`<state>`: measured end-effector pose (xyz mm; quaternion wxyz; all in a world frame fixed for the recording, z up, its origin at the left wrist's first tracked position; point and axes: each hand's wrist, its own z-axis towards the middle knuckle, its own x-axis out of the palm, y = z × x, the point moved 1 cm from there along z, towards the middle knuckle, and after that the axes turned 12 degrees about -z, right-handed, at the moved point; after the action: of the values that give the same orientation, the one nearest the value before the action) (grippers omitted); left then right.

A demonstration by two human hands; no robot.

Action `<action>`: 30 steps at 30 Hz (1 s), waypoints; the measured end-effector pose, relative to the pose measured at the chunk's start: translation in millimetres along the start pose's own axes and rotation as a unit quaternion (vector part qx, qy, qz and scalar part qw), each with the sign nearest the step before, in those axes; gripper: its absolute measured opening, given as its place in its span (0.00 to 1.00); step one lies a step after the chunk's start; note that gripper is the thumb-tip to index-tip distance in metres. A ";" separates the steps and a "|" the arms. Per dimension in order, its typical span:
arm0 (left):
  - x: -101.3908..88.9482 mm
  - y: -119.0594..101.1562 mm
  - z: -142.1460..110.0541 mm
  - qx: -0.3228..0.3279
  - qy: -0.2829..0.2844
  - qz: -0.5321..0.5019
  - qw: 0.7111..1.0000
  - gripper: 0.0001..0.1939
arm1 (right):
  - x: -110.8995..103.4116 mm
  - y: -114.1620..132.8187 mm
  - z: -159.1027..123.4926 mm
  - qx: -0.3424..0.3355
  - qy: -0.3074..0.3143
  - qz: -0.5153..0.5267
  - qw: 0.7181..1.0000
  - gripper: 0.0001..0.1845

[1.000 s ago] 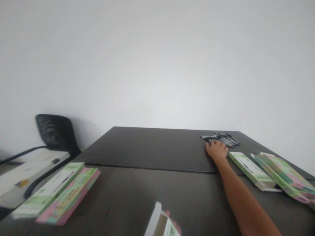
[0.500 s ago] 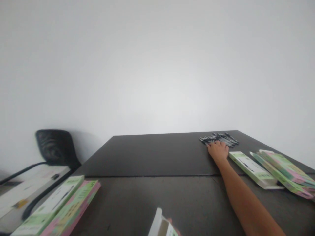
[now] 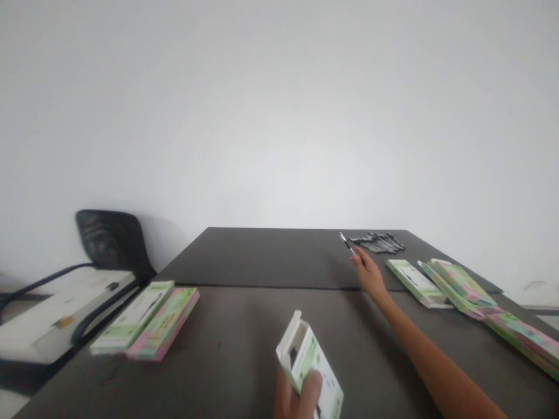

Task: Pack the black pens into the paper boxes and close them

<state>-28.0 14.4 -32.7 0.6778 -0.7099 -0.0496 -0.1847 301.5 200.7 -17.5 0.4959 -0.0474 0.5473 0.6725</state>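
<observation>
My left hand (image 3: pixel 301 396), low in the middle of the view, grips a green-and-white pen box (image 3: pixel 321 372) with its top flap raised. The box mouth faces up and away from me; something dark shows just inside it. Farther off to the right, my right hand (image 3: pixel 365 270) pinches one pen (image 3: pixel 347 243) with a dark section and a pale tip, held above the table. Just behind it, a pile of similar pens (image 3: pixel 379 242) lies near the table's far right corner.
On the left of the dark table (image 3: pixel 244 259) lie a green-and-white box (image 3: pixel 135 314) and a pink-green box (image 3: pixel 168 323). To the right are another green-and-white box (image 3: pixel 414 282) and several pink-green cartons (image 3: pixel 463 285). A black chair (image 3: pixel 111 238) holds a white carton (image 3: pixel 56 320).
My right hand has lifted a pen from the pile and drawn it left and nearer. The box in my left hand has risen farther into view. The head view has shifted.
</observation>
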 end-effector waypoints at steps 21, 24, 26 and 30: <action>16.3 -23.8 4.5 0.163 0.153 0.022 0.975 0.26 | -88.7 170.5 -221.7 -0.152 0.131 0.358 0.912 0.06; 18.5 -28.6 2.6 0.181 0.160 0.024 0.970 0.26 | -89.4 162.0 -222.9 -0.174 0.142 0.286 0.932 0.09; 18.6 -29.8 1.6 0.189 0.161 0.022 0.969 0.26 | -90.9 159.3 -220.9 -0.190 0.139 0.244 0.941 0.10; 17.7 -28.1 1.1 0.166 0.170 0.011 0.971 0.22 | -93.3 160.5 -217.3 -0.243 0.124 0.157 0.949 0.10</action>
<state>-20.3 14.4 -0.3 0.7865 -0.5463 0.0444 -0.2847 129.0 -12.2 63.5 0.2857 -0.1623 0.4249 0.8435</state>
